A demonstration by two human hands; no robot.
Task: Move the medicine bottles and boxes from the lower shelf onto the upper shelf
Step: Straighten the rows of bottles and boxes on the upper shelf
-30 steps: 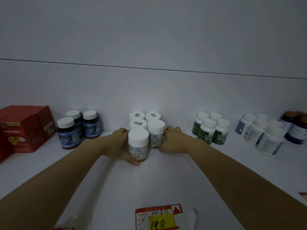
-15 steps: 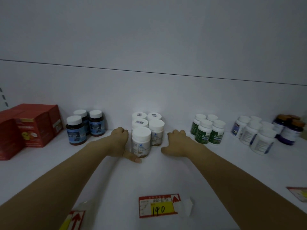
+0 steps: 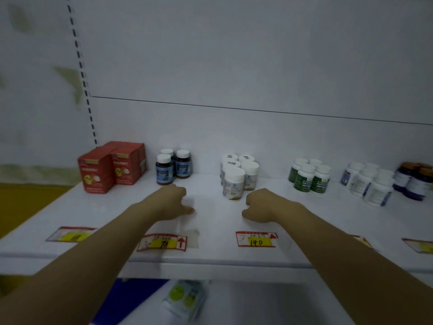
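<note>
The upper shelf (image 3: 218, 254) is running wide beneath both hands. Red boxes (image 3: 110, 167) are standing beyond the left hand (image 3: 173, 202), off to its left. The white bottles (image 3: 236, 177) are clustering just past the gap between the hands, nearer the right hand (image 3: 262, 205). Blue-labelled bottles (image 3: 172, 167) are sitting right behind the left hand. Both hands are hanging low, fingers loosely curled, gripping nothing. A price tag (image 3: 256, 240) is lying just short of the right wrist.

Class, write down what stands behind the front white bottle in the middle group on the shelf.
Four more white-capped bottles stand behind the front white bottle. It hides most of the left pair's bodies.
</note>
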